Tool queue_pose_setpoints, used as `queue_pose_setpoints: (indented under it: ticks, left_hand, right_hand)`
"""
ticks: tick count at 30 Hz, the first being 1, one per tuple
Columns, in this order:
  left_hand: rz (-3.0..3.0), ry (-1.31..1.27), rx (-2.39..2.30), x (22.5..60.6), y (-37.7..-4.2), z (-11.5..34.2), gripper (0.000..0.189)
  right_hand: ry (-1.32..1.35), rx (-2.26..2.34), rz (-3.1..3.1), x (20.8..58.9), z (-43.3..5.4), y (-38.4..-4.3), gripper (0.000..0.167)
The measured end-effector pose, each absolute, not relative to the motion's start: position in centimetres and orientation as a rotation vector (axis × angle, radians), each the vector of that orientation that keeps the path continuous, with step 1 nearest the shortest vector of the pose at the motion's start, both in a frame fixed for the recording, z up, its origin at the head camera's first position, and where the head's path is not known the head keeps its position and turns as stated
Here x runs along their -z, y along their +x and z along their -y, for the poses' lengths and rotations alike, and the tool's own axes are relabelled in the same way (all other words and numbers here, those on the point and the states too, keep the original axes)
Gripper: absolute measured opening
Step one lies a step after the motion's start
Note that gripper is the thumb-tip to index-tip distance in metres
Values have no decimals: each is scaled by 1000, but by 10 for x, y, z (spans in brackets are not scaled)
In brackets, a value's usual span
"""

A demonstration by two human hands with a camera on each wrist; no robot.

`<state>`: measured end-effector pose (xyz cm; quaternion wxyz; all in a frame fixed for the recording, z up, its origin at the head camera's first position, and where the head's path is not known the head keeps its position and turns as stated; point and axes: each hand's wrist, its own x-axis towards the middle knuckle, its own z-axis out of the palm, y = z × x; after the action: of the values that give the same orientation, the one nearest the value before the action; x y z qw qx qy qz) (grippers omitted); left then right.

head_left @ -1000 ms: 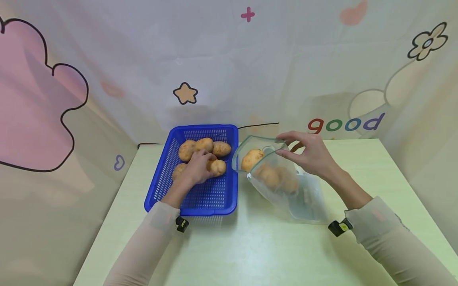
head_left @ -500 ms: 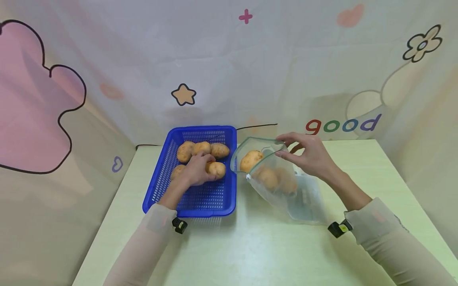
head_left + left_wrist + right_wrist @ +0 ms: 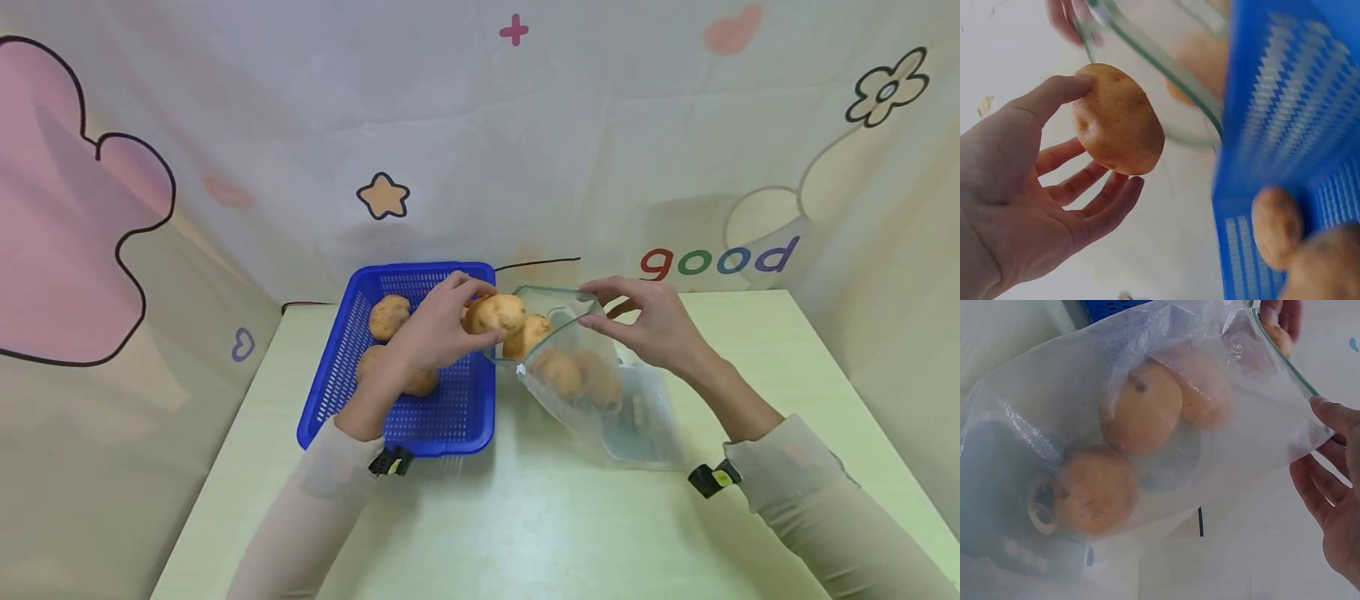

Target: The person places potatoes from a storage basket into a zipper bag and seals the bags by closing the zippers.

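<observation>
On the far left, well away from the fingers, a pink cloud shape (image 3: 60,217) is printed on the hanging cloth (image 3: 480,142). Nearer, to the left of and below the fingers of the left hand (image 3: 431,329), a blue perforated plastic basket (image 3: 484,417) stands on the pale tabletop (image 3: 480,533). Inside it, a loose potato (image 3: 388,317) lies just left of that hand, and two more (image 3: 422,383) lie partly hidden under the hand and wrist. The left thumb and fingers pinch the held potato (image 3: 502,315), raised beside the basket's right wall, at the left side of the bag's mouth; whether it has passed the rim I cannot tell. Right of these fingertips is the translucent zip-top bag (image 3: 588,423), with a green-edged opening and a white slider (image 3: 521,368); it holds bagged potatoes (image 3: 560,375), below and left of the right fingers. The right hand (image 3: 647,323) pinches the bag's rim between thumb and fingers, keeping the mouth spread. Behind and to the right of those fingers, the cloth shows the word "good" (image 3: 720,261).
</observation>
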<state>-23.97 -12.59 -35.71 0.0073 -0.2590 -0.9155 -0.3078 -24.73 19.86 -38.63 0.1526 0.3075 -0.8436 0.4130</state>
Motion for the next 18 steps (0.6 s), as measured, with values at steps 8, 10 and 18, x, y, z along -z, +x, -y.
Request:
queue_pose_setpoints:
  ticks: [8, 10, 18]
  left_hand:
    - [2893, -822, 899, 351, -239, 83, 58]
    - [2917, -802, 901, 351, -240, 78, 59]
    - [2914, -786, 1018, 357, -241, 67, 58]
  right_hand:
    - [896, -1189, 2398, 385, -197, -245, 41]
    - [903, -1177, 2397, 384, -196, -244, 42]
    - [914, -1127, 2394, 383, -196, -244, 43]
